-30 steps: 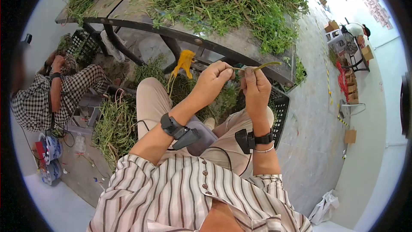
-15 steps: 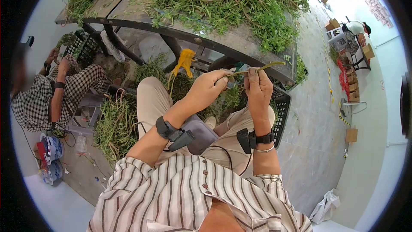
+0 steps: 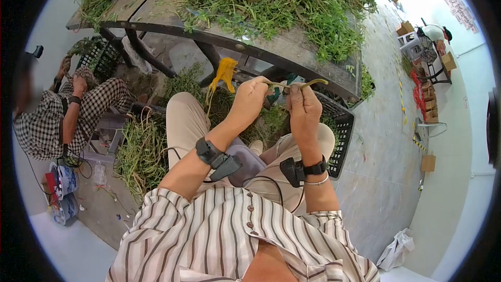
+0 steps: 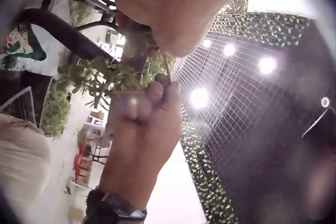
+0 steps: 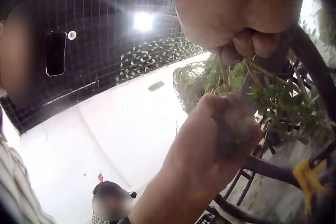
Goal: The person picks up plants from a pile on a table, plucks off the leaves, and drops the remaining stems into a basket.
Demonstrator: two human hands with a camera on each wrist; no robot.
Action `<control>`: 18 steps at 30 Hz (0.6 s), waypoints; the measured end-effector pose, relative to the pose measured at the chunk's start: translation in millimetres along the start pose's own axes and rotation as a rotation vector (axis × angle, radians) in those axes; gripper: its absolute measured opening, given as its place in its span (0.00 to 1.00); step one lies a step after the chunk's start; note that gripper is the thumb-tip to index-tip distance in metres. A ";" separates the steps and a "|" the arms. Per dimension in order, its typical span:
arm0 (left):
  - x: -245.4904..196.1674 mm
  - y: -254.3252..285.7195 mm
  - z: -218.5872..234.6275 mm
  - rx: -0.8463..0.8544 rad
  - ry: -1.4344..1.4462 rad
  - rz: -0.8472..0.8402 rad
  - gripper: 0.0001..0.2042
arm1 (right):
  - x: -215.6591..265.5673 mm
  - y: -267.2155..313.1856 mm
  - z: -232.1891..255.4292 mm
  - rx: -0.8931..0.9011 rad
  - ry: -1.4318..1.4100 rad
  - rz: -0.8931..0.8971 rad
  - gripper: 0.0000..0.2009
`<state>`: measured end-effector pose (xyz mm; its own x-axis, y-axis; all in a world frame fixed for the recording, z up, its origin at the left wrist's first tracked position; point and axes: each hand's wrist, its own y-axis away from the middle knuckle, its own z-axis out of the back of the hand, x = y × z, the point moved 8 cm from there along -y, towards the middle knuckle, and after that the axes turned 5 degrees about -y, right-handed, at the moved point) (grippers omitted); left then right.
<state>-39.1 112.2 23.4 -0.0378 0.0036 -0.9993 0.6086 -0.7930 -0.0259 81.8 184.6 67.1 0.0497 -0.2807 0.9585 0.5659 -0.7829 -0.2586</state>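
In the head view a greenish-brown plant stem (image 3: 315,81) runs between my two hands, held above my lap just in front of the table edge. My left hand (image 3: 249,103) pinches its left part. Thumb and fingers of my right hand (image 3: 303,114) grip it farther right, and the thicker end sticks out beyond them. Green leaves (image 4: 100,79) hang beside the right hand's fingers in the left wrist view. The right wrist view shows leafy sprigs (image 5: 286,98) below the fingers. Both palms are hidden.
A large heap of leafy stems (image 3: 271,0) covers the wooden table (image 3: 172,25). A black crate (image 3: 342,141) stands by my right knee. Another stem pile (image 3: 141,151) lies left of me. A yellow cloth (image 3: 223,75) hangs under the table edge; a person in checks (image 3: 47,125) sits left.
Both hands, with the stem between them, have shifted slightly left. The gap between them first narrowed, then widened again. The seated person's hands have moved up.
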 end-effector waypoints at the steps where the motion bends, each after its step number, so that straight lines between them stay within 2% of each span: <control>1: 6.4 -3.9 2.3 0.000 0.000 0.001 0.11 | 0.3 0.5 1.3 -0.024 0.004 0.013 0.12; 2: 24.7 -8.7 14.2 -0.076 0.074 0.118 0.10 | 2.9 -0.5 2.6 -0.024 0.004 0.012 0.12; 3: 42.5 -10.2 26.7 -0.152 0.150 0.237 0.09 | 3.9 -2.2 13.0 -0.112 -0.090 -0.034 0.12; 4: 46.8 -11.9 36.5 -0.147 0.240 0.207 0.09 | 1.6 -3.1 23.8 -0.203 -0.183 -0.080 0.12; 5: 54.9 -13.3 42.1 -0.161 0.256 0.152 0.09 | 1.0 -5.2 29.6 -0.208 -0.184 -0.080 0.12; 8: 40.7 -3.9 31.4 -0.079 0.222 0.207 0.10 | -8.2 -8.8 33.0 -0.151 -0.264 -0.130 0.13; 10: 24.2 -0.3 8.1 0.086 0.247 0.161 0.11 | -15.0 -9.6 29.4 -0.148 -0.310 -0.165 0.13; 11: 15.9 2.8 5.1 0.082 0.248 0.163 0.11 | -18.6 -9.0 27.0 -0.145 -0.354 -0.200 0.13; 13: -6.5 10.2 -13.0 0.268 0.005 0.117 0.14 | -18.7 -8.1 22.8 -0.125 -0.359 -0.204 0.13; 14: -3.3 8.6 -20.0 0.310 -0.048 0.007 0.16 | -18.7 -8.3 20.5 -0.109 -0.367 -0.205 0.13; 15: -3.9 9.8 -22.8 0.311 -0.048 0.007 0.16 | -19.9 -8.1 20.0 -0.109 -0.366 -0.204 0.13; 17: -9.3 13.4 -27.0 0.293 -0.232 -0.078 0.17 | -22.8 -7.2 16.0 -0.070 -0.371 -0.207 0.12; 18: -4.0 13.2 -30.0 0.331 -0.256 -0.037 0.17 | -22.6 -5.9 15.4 -0.073 -0.371 -0.207 0.12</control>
<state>-7.2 119.9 26.2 -0.2762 -0.0826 -0.9575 0.3176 -0.9482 -0.0098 90.0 204.1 48.9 0.2414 0.0952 0.9657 0.5364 -0.8424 -0.0510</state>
